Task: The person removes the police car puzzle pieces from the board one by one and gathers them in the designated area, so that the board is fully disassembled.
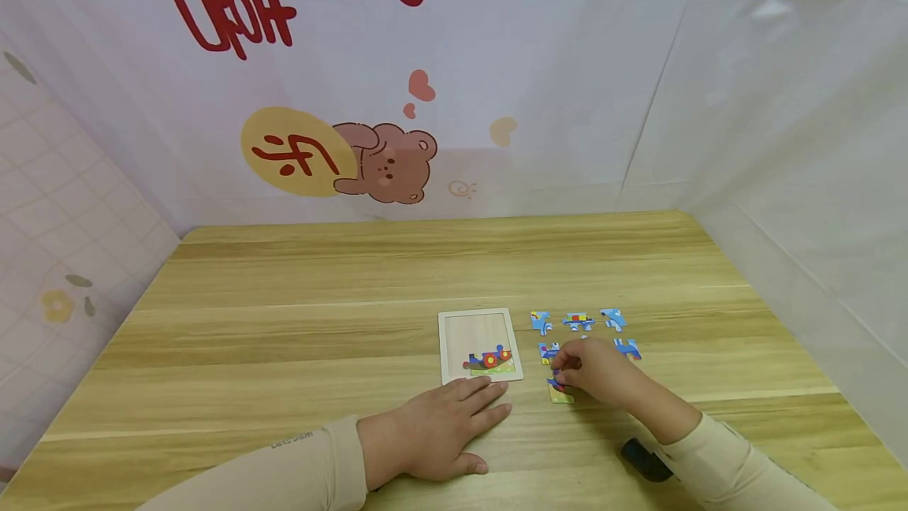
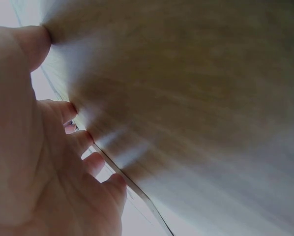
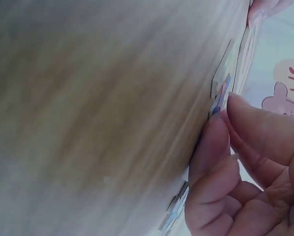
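Observation:
My left hand lies on the table with its fingers spread, the fingertips right at the near edge of a light wooden puzzle tray. Along the tray's lower right sit joined puzzle pieces showing red-and-yellow wheels over green. To the right of the tray, my right hand pinches a puzzle piece between thumb and finger; it looks tilted in the right wrist view. A yellow-green puzzle piece shows just below those fingertips in the head view. The hand partly covers the loose pieces behind it.
Loose blue puzzle pieces lie in rows beyond the right hand, among them a left one, a middle one and a right one. A black object is by the right wrist. White printed cloth hangs behind the wooden table.

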`<state>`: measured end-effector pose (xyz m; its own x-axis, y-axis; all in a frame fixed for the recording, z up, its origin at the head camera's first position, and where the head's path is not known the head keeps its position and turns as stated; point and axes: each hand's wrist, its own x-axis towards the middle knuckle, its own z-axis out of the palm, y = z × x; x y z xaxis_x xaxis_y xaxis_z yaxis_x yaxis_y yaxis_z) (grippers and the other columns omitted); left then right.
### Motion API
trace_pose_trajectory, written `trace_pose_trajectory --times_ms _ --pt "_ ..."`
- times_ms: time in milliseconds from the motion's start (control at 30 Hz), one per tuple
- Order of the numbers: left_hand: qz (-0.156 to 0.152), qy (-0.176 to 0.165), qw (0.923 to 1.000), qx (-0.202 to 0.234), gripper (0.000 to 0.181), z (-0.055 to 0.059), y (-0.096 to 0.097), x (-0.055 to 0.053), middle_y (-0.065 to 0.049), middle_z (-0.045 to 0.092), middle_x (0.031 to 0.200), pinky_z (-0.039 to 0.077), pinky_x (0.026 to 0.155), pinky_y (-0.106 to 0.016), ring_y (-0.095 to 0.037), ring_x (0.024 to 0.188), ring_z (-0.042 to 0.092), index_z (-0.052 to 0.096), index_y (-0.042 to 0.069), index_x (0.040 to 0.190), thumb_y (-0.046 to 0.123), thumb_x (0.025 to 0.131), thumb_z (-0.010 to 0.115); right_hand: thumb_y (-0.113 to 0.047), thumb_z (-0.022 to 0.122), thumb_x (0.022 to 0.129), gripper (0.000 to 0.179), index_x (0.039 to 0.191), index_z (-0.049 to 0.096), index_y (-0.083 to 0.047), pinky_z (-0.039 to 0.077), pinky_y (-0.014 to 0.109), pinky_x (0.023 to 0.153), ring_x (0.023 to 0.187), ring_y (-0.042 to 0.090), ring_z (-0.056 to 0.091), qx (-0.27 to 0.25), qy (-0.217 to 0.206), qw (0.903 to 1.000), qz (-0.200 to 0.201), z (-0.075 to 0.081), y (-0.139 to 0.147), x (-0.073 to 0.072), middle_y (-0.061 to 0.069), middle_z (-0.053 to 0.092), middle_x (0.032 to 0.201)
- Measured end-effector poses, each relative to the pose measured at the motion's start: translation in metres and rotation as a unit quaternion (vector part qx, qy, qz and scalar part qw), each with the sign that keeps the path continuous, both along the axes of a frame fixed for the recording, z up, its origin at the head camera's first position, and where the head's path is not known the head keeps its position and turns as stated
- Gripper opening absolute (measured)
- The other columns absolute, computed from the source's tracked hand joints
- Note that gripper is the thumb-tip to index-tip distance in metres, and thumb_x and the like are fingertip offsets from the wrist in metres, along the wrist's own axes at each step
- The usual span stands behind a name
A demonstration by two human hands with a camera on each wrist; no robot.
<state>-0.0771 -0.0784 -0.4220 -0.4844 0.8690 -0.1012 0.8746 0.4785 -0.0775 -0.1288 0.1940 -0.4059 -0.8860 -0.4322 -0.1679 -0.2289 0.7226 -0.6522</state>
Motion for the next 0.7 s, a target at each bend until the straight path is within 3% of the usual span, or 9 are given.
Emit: trace_pose_trajectory --times_ms 433,700 --pt "0.002 -0.016 0.9999 -0.002 0.068 -0.0004 -0.0002 -0.0009 -0.003 0.027 0.157 0.028 0.113 -0.03 -0.02 0.143 0.027 0.033 0.018 0.152 0.059 0.097 0.036 0.002 0.07 0.082 0.007 0.081 0.066 -0.005 0.043 0.022 0.06 0.067 0.008 0.051 0.014 0.003 0.9999 0.004 -0.0003 -0.0017 -0.0004 -0.005 0.063 0.073" --pt "-0.002 -0.01 0.9999 0.002 0.067 -0.0006 -0.0006 -0.0011 -0.004 0.029 0.157 0.028 0.113 -0.03 -0.02 0.142 0.028 0.034 0.016 0.151 0.057 0.098 0.036 -0.002 0.07 0.084 0.005 0.084 0.066 -0.005 0.043 0.023 0.061 0.069 0.01 0.05 0.01 -0.001 0.9999 0.0 0.0021 -0.0018 -0.0011 -0.005 0.062 0.075"
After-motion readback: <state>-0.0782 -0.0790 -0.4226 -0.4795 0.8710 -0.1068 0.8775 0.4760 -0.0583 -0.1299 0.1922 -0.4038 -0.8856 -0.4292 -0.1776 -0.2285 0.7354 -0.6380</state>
